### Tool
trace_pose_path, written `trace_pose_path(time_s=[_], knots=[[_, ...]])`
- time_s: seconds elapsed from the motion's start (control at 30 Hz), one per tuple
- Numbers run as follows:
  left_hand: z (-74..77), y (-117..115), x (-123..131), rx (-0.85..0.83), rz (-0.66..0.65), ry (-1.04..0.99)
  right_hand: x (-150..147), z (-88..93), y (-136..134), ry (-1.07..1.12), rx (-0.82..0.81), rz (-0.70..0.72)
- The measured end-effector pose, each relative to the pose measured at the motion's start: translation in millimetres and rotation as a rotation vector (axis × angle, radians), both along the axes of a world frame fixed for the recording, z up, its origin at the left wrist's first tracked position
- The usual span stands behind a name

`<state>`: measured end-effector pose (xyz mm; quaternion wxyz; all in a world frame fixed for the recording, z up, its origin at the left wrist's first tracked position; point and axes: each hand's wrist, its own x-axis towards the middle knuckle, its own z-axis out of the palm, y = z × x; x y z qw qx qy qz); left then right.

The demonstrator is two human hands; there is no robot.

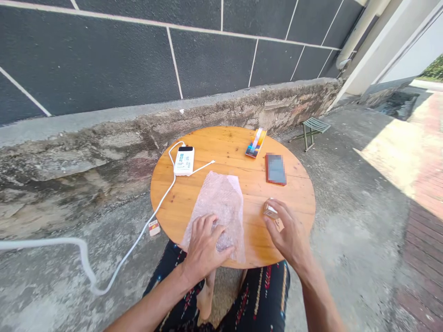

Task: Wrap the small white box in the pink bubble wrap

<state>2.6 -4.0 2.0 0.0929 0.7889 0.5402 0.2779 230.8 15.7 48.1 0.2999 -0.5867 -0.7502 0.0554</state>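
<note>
A pinkish sheet of bubble wrap point(224, 193) lies near the front of the round wooden table point(162, 193), its lower edge reaching the table's rim. On it rests my left hand point(206, 242), palm down, fingers somewhat spread. To the right, my right hand point(289, 230) has its thumb and fingers around a small light-coloured box point(270, 210), low over the tabletop. Part of the box is hidden by the fingers. Beneath that hand shows a small pale patch point(278, 225) that I cannot make out.
A white power bank point(184, 162) with a white cable point(166, 196) lies at left; the cable runs to the ground. An orange and blue package point(256, 144) and a dark, blurred-out flat object point(276, 169) lie at right. Beyond are a folding stool point(315, 125) and a wall point(121, 60).
</note>
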Motion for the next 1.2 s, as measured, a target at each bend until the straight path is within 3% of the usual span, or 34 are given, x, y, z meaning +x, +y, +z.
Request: trace_pose_path(time_s=[0.13,0.2,0.3,0.4,0.6,0.7,0.8,1.0,1.2], knots=[[0.7,0.2,0.5,0.003,-0.012,-0.002,-71.4,8.4,1.2,-0.147,-0.108,0.397],[1.4,0.4,0.6,-0.006,-0.012,0.001,-91.4,4.1,13.3,-0.261,-0.126,0.473],[1.5,0.7,0.8,-0.012,-0.004,0.006,-90.8,-1.4,34.9,-0.419,-0.162,0.373],[0.4,0.4,0.6,0.002,-0.002,-0.008,-67.3,-0.4,50.1,-0.496,-0.25,0.265],[9.6,6.6,-9.5,-0.045,-0.07,0.041,-39.0,1.4,59.2,-0.498,-0.34,0.251],[21.7,23.2,-16.7,-0.071,-0.167,0.098,-41.7,-0.7,60.7,-0.521,-0.354,0.247],[28.9,47.8,-19.5,-0.009,-0.155,0.127,-45.1,-1.3,62.1,-0.543,-0.37,0.233],[21.5,90.3,-23.1,0.002,-0.192,0.176,-40.8,3.3,68.5,-0.567,-0.366,0.196],[22.7,101.1,-31.1,-0.047,-0.175,0.252,-25.1,9.7,87.8,-0.603,-0.381,0.158]])
